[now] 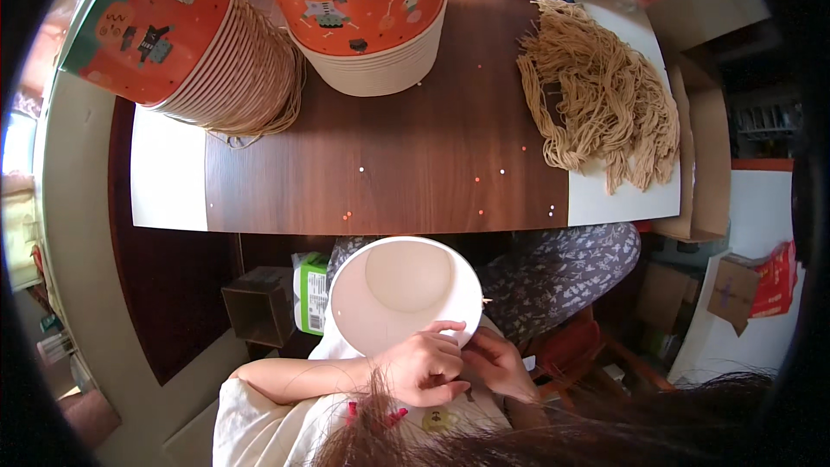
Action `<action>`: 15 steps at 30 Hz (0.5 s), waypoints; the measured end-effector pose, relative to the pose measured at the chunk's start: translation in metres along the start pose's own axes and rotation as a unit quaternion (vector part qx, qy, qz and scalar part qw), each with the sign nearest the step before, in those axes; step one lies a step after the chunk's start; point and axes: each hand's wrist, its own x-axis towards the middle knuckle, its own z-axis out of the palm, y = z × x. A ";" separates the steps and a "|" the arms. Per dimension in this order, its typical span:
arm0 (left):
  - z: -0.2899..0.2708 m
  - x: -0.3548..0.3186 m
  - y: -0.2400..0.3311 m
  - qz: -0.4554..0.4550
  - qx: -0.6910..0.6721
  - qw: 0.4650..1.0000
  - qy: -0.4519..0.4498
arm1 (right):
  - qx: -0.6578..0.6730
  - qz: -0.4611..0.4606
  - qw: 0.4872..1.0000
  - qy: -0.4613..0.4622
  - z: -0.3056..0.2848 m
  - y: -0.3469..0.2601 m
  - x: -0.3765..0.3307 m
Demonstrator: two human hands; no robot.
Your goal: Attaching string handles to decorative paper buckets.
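Touching white bucket at 5 o'clock: left hand, right hand; grip, cannot tell. Probably light, stiff; hold rim.

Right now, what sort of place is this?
Likely a small workroom, perhaps in a home: stacked orange buckets and a heap of tan cord on a wood-look table, plus a white bucket at its near edge.

Free passage over the tabletop between 2 bucket stacks and string bundle, beyond white bucket
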 end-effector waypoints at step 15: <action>0.002 0.002 0.002 0.011 0.007 1.000 -0.017 | -0.042 -0.012 0.998 0.054 0.003 0.010 0.005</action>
